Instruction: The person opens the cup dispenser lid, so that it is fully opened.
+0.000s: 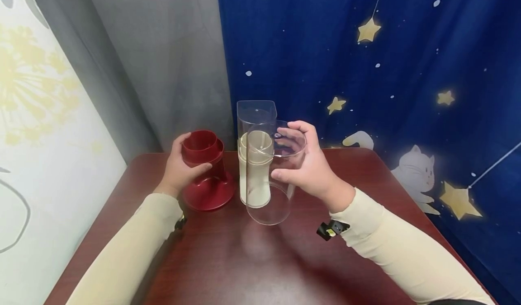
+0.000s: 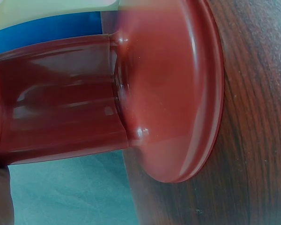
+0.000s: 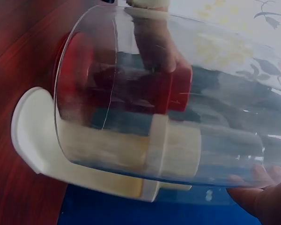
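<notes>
The left hand (image 1: 179,169) grasps the red stand (image 1: 207,196) near its top, thumb across the front. The right hand (image 1: 311,169) grips the clear tube (image 1: 281,196) near its upper rim, fingers showing through the plastic; whether its lower rim touches the table (image 1: 228,260) cannot be told. The red stand is upright on its wide round base. Between the 2 hands is the cream stand (image 1: 243,178), partly seen through the tube, which is in front of it. A 2nd clear container (image 1: 256,110) rises above the cream stand; around or behind it, I cannot tell. Beyond the table hang a grey curtain (image 1: 163,61) and a blue curtain (image 1: 301,61) with yellow stars.
</notes>
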{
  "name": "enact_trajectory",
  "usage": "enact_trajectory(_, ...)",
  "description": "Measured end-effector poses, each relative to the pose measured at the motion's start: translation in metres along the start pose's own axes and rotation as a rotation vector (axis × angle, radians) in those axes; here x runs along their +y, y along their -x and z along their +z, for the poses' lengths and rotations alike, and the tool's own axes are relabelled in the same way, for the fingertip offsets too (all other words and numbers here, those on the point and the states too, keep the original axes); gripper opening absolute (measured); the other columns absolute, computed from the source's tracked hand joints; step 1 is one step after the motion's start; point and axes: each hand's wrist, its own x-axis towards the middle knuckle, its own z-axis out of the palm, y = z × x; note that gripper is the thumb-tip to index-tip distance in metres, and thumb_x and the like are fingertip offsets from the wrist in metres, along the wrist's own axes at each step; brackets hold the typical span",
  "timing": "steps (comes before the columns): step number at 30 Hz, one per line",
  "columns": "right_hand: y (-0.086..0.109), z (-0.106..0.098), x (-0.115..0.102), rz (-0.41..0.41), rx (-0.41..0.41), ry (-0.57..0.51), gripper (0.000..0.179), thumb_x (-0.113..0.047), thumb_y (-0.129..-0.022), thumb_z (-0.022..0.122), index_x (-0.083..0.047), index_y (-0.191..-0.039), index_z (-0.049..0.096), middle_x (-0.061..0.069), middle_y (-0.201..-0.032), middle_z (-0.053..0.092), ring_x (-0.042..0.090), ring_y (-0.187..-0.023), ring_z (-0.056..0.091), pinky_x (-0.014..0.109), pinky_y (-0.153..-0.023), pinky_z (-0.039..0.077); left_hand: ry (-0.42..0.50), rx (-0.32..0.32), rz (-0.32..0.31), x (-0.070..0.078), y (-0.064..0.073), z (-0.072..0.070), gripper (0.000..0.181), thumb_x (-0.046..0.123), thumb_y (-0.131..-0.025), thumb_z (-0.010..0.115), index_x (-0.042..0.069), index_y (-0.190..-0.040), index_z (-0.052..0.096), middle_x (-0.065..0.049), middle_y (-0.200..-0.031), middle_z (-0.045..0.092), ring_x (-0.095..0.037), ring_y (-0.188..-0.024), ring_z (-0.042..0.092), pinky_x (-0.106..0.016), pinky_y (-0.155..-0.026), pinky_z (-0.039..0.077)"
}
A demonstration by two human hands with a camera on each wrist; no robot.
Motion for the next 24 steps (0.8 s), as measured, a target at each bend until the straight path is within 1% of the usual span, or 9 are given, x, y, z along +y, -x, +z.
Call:
enact_trajectory(1,0.001,-0.003,0.001,0.002,0.007,-0.002,0.107,-0.023,-0.071,0.101,-0.014,-0.147,0.028,0.030,-0.157,0.036,0.040,-0.140,0.047,0.029,-0.100,0.058,0.000,0.000,0.001,0.000,0.000,0.000,0.104,0.032,-0.080,0.094,0.037,-0.161,0.028,-0.007,-0.156,0.046,-0.031,-0.138,0.049,-0.061,-0.103,0.056)
enact_trajectory(5,0.006,-0.014,0.006,0.014,0.049,0.028,0.103,-0.006,-0.071,0.097,-0.012,-0.147,0.028,0.020,-0.155,0.041,0.032,-0.139,0.050,0.029,-0.098,0.059,0.003,-0.006,-0.001,-0.001,-0.001,-0.001,0.105,0.032,-0.080,0.093,0.037,-0.161,0.027,-0.007,-0.156,0.046,-0.031,-0.138,0.048,-0.061,-0.102,0.056)
enact_trajectory(6,0.006,-0.016,0.007,0.019,0.059,0.038,0.102,-0.003,-0.071,0.096,-0.012,-0.147,0.028,0.020,-0.155,0.041,0.032,-0.139,0.050,0.029,-0.096,0.060,0.004,-0.007,-0.004,-0.001,-0.001,-0.001,0.105,0.033,-0.080,0.093,0.037,-0.161,0.027,-0.006,-0.156,0.046,-0.030,-0.139,0.048,-0.061,-0.102,0.056)
enact_trajectory(10,0.009,-0.025,0.014,0.035,0.102,0.079,0.100,0.011,-0.070,0.088,-0.013,-0.146,0.028,0.026,-0.156,0.039,0.043,-0.140,0.046,0.031,-0.094,0.062,0.009,-0.014,-0.014,-0.001,-0.003,-0.002,0.106,0.034,-0.080,0.094,0.039,-0.161,0.027,-0.005,-0.157,0.045,-0.030,-0.139,0.047,-0.061,-0.101,0.057)
enact_trajectory(13,0.010,-0.031,0.020,0.040,0.132,0.118,0.099,0.014,-0.070,0.086,-0.013,-0.146,0.028,0.026,-0.157,0.039,0.044,-0.141,0.045,0.032,-0.092,0.062,0.015,-0.018,-0.018,-0.001,-0.003,-0.002,0.107,0.034,-0.079,0.094,0.040,-0.161,0.026,-0.004,-0.157,0.045,-0.029,-0.140,0.046,-0.060,-0.100,0.057)
enact_trajectory(17,0.011,-0.036,0.028,0.041,0.162,0.142,0.100,0.013,-0.071,0.087,-0.010,-0.147,0.026,0.022,-0.158,0.039,0.034,-0.139,0.048,0.031,-0.091,0.063,0.019,-0.020,-0.022,0.000,-0.004,-0.002,0.107,0.033,-0.079,0.094,0.040,-0.161,0.026,-0.003,-0.157,0.045,-0.029,-0.140,0.046,-0.060,-0.100,0.057)
enact_trajectory(20,0.011,-0.039,0.035,0.042,0.198,0.140,0.100,0.018,-0.070,0.084,-0.007,-0.147,0.026,0.021,-0.157,0.039,0.029,-0.137,0.048,0.030,-0.089,0.063,0.020,-0.021,-0.021,-0.001,-0.005,-0.002,0.106,0.032,-0.080,0.094,0.039,-0.162,0.026,-0.003,-0.157,0.045,-0.029,-0.140,0.047,-0.060,-0.100,0.057)
enact_trajectory(24,0.010,-0.045,0.046,0.049,0.255,0.167,0.099,0.025,-0.069,0.079,-0.006,-0.147,0.025,0.021,-0.156,0.039,0.029,-0.137,0.048,0.027,-0.087,0.063,0.027,-0.026,-0.018,0.000,-0.007,-0.002,0.107,0.032,-0.080,0.094,0.039,-0.162,0.026,-0.003,-0.157,0.045,-0.029,-0.140,0.046,-0.060,-0.100,0.057)
